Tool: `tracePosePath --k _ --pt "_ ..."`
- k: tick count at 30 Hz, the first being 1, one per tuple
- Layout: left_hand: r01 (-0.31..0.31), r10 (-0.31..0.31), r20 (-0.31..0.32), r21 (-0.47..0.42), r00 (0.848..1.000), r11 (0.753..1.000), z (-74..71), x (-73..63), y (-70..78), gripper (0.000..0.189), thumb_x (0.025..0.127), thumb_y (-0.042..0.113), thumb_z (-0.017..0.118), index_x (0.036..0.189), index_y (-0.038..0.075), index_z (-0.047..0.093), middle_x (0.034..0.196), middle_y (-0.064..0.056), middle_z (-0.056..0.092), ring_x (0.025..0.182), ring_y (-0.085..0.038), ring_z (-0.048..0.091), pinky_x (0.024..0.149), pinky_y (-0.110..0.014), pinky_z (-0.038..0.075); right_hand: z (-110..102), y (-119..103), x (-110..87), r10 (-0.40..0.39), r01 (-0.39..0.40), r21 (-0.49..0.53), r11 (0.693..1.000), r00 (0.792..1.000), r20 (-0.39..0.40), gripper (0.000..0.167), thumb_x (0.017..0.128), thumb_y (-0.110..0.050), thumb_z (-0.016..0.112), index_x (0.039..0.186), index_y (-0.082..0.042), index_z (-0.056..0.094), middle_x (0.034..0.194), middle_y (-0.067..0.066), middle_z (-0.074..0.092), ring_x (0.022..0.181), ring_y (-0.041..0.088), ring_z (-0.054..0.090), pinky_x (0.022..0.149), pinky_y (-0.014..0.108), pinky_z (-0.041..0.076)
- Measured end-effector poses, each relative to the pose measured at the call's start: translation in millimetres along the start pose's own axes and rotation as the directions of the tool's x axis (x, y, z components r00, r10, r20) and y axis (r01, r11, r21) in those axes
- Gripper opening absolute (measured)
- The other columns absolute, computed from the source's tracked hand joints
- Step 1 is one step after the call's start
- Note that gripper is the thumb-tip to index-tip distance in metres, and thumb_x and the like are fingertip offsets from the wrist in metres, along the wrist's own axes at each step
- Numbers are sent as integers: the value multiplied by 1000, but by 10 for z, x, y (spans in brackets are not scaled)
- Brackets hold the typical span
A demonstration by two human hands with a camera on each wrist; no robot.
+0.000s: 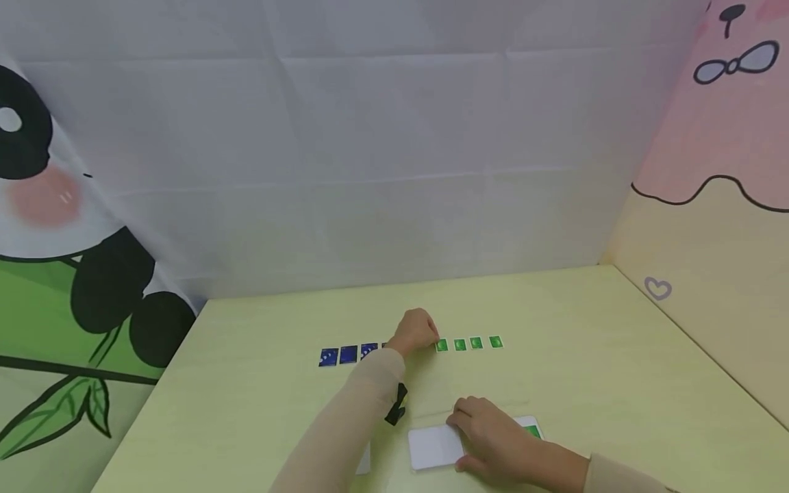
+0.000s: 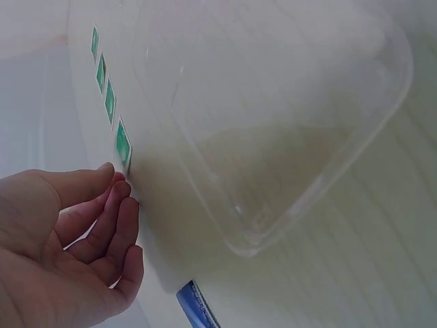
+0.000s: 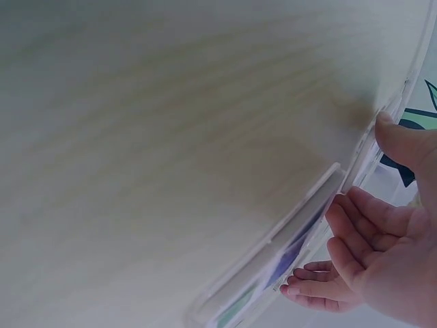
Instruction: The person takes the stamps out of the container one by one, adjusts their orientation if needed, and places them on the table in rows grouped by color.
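Observation:
My left hand (image 1: 414,332) reaches to the far part of the table, between two rows of small cards. Its thumb and index fingertip pinch the near corner of the leftmost green card (image 2: 123,145), which lies on the tabletop. Several more green cards (image 1: 476,343) continue to the right. On the other side lie dark blue cards (image 1: 348,354), partly covered by the left forearm. My right hand (image 1: 496,438) rests across a white rectangular card piece (image 1: 431,447) in front, thumb and fingers spread apart at its edges. A green-printed piece (image 1: 533,431) shows beyond this hand.
A clear plastic tray (image 2: 252,249) lies on the pale yellow table (image 1: 585,383). Another white edge (image 1: 364,462) peeks out beside the left forearm. A white cloth wall (image 1: 394,137) closes the back, with printed panels on both sides.

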State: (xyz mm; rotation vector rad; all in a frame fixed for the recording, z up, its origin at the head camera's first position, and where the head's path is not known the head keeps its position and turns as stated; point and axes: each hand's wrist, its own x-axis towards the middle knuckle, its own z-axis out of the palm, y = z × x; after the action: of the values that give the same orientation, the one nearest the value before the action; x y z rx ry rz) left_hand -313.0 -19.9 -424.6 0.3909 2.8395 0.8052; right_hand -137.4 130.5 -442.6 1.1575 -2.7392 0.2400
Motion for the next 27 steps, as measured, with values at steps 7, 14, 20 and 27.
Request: tracePosePath --k 7,14,20,27 --pt "3 -3 -3 3 1000 1000 -23 -3 22 10 82 13 73 78 3 74 81 -7 70 64 -12 50 57 -21 39 -20 -2 -3 1 -1 5 1000 1000 -15 51 75 -43 77 109 -7 64 104 -1 60 92 11 54 85 28 48" --pt "14 -14 8 -18 1000 1000 -64 -43 48 11 83 15 73 80 4 73 79 -5 67 67 -13 49 60 -22 39 -49 -3 -9 7 -7 7 1000 1000 2 51 77 -44 76 110 -7 64 104 -1 60 93 11 54 86 29 48" --pt "-2 2 20 -5 1000 1000 -137 -192 22 11 83 16 72 82 5 74 84 -6 70 68 -12 52 64 -25 46 -53 -23 4 31 -32 20 999 999 31 50 77 -43 76 110 -7 64 105 -1 61 93 11 54 86 29 48" --pt "-30 31 27 -21 999 999 -176 -347 -43 11 83 15 72 82 4 73 80 -6 69 66 -12 53 61 -23 45 -51 -47 4 53 -56 38 998 997 61 50 77 -43 76 111 -8 63 105 -2 60 92 10 53 86 28 47"
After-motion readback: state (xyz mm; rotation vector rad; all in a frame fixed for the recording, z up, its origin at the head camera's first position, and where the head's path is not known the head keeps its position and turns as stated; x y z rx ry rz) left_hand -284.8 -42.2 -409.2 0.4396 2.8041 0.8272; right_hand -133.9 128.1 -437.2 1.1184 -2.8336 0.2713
